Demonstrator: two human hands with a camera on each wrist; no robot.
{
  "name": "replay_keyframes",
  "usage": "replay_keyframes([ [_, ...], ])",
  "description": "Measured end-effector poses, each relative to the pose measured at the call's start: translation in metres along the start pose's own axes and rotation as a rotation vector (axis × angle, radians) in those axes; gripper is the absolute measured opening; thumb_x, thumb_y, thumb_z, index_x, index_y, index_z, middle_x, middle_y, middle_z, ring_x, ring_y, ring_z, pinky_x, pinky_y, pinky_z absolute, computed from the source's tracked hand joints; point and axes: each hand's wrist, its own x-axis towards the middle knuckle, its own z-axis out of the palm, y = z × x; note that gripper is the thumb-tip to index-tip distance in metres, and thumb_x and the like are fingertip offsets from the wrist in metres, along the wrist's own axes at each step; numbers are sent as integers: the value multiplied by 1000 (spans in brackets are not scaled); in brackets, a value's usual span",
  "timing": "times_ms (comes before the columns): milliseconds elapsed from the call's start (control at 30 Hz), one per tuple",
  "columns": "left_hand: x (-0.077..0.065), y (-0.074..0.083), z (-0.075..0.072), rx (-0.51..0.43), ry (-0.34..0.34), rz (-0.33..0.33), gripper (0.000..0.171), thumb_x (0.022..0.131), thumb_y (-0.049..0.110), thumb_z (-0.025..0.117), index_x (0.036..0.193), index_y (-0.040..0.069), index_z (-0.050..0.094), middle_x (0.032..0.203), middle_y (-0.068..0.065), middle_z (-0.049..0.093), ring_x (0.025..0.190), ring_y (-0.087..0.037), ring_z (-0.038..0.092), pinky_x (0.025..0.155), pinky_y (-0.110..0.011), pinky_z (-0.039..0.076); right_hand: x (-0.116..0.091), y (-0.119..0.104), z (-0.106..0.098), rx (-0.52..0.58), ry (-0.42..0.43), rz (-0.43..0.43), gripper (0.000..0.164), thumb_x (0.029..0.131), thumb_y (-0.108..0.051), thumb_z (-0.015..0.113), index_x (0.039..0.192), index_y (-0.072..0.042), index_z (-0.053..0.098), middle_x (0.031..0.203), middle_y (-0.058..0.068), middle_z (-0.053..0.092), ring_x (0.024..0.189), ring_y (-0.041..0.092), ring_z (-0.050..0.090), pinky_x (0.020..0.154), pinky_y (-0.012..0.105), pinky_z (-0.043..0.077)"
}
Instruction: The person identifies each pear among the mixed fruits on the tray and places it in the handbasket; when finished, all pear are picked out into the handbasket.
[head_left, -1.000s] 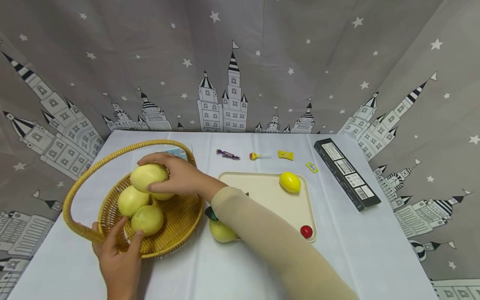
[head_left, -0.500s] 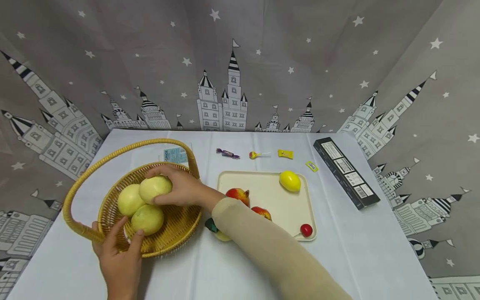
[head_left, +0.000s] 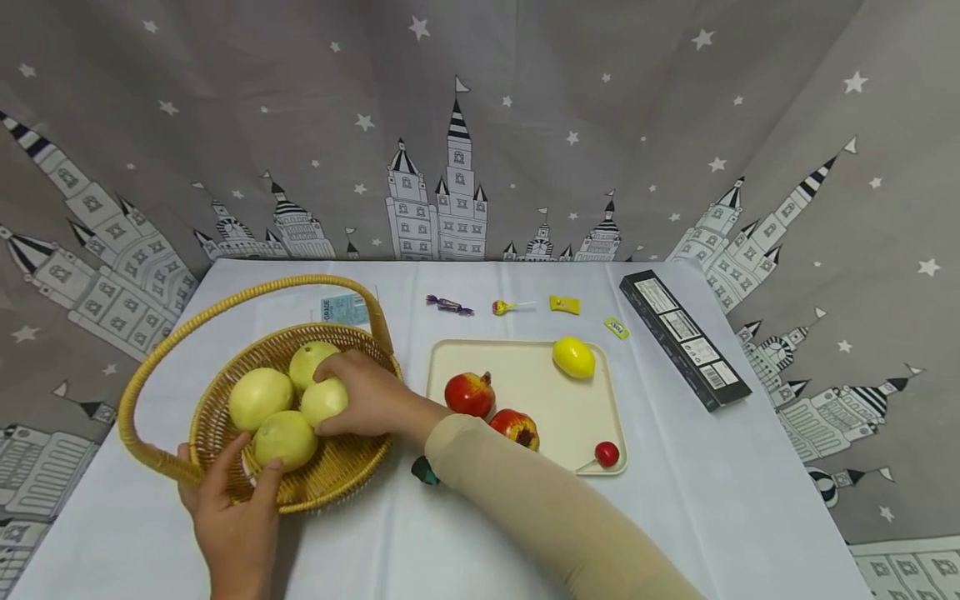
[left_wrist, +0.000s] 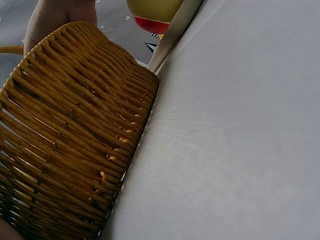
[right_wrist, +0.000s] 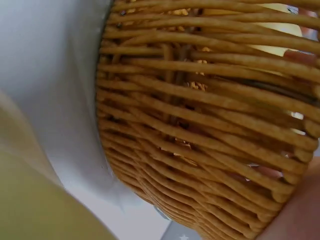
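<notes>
The round wicker basket [head_left: 352,467] with a tall arched handle stands at the left of the table, holding several pale yellow-green round fruits [head_left: 261,397]. My left hand [head_left: 234,525] grips its near-left rim by the foot of the handle, fingers and thumb reaching over the edge. My right hand [head_left: 367,396] reaches in over the right rim, thumb and fingers round one pale yellow-green fruit [head_left: 324,402] among the others. In the left wrist view the woven wall [left_wrist: 75,115] fills the left side. The right wrist view shows mostly woven wall [right_wrist: 200,100], with fruit glimpsed through gaps.
A cream tray [head_left: 525,358] holds two pomegranates [head_left: 470,393], a lemon [head_left: 573,357] and a cherry [head_left: 606,454]. Wrapped candies [head_left: 450,305] and a lollipop [head_left: 506,307] lie behind it. A black box [head_left: 684,337] lies right. A green leaf [head_left: 424,470] shows beside the right sleeve.
My right hand has moved lower and slightly right inside the basket. A fruit behind the held one now shows, and the pomegranates have come out from behind the sleeve. My left hand stays on the rim.
</notes>
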Motion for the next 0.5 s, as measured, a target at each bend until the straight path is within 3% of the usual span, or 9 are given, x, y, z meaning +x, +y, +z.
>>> replay_keyframes([
  [333,1,3,2,-8,-2,1,46,82,5,73,127,15,65,159,1,9,142,-5,7,114,-24,9,-3,-3,12,-241,-39,35,69,71,-37,83,130,-25,50,118,-4,46,86,3,50,70,15,42],
  [500,0,7,1,-43,2,-48,47,82,3,72,127,12,64,159,-1,8,141,-6,9,113,-21,10,-13,-4,9,-243,29,-91,56,82,-40,73,131,-26,52,126,-6,47,105,3,50,86,16,42],
])
